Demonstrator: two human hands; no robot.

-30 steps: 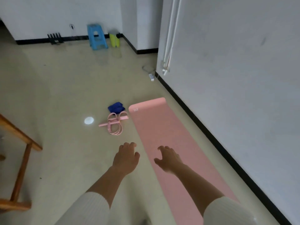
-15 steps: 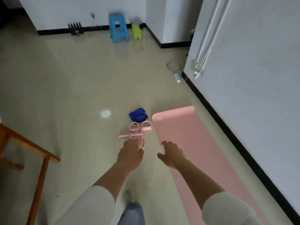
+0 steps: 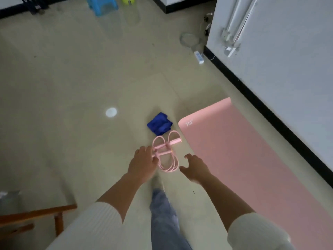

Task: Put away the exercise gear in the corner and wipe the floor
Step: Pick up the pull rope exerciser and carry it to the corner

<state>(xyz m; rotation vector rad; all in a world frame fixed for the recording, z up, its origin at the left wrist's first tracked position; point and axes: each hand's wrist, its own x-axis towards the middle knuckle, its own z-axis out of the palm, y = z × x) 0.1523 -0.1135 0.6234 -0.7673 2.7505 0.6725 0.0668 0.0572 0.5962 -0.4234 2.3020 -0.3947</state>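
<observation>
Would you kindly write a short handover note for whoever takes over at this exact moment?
Left hand: at the left end of the pink pull band; I cannot tell whether it grips it yet.
Right hand: open with fingers spread, holding nothing, between the band and the pink mat.
Things: the band lies on the floor. The blue cloth is just beyond it, by the mat's near corner. The mat lies unrolled along the wall.
Done: nothing put away.
Left: lift the band, roll the mat, put both away, then wipe the floor, likely with the cloth.
</observation>
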